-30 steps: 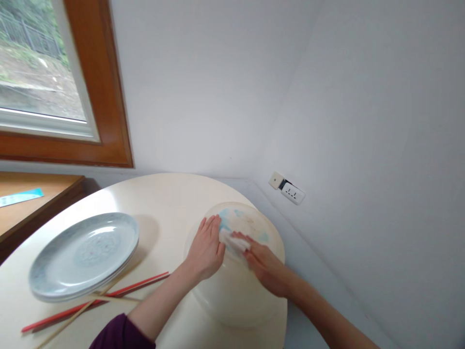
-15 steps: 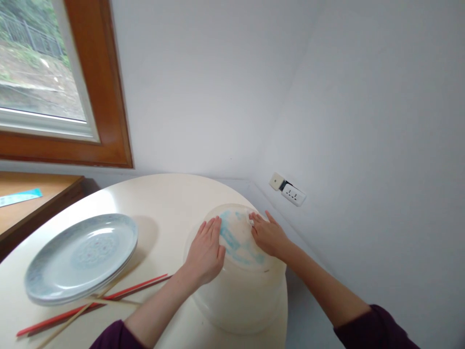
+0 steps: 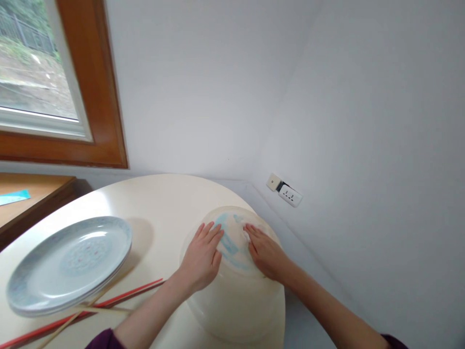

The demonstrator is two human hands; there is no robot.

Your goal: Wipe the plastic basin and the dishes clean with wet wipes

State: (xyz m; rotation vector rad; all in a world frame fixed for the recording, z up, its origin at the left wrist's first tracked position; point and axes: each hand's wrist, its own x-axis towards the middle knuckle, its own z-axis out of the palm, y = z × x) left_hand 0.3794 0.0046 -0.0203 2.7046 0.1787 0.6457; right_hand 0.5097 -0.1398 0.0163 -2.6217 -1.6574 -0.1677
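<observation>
A translucent whitish plastic basin [image 3: 236,303] rests upside down near the table's right edge, with smeared blue marks [image 3: 228,242] across its upturned base. My left hand [image 3: 202,254] lies on the left side of that base, fingers stretched out and holding nothing. On the right side, my right hand [image 3: 267,252] presses a small white tissue [image 3: 246,236] against the base under its fingertips. Most of the tissue is hidden beneath the fingers.
A stack of oval blue-patterned plates [image 3: 87,254] stands on the round cream table [image 3: 170,194]. Red chopsticks [image 3: 127,293] and pale wooden sticks [image 3: 105,309] cross in front of it. A wooden ledge [image 3: 39,186] lies left; a wall socket [image 3: 290,195] is on the right.
My right hand has slid a little down and left over the base with the tissue. The left hand stays on the basin. The whole view has shifted slightly.
</observation>
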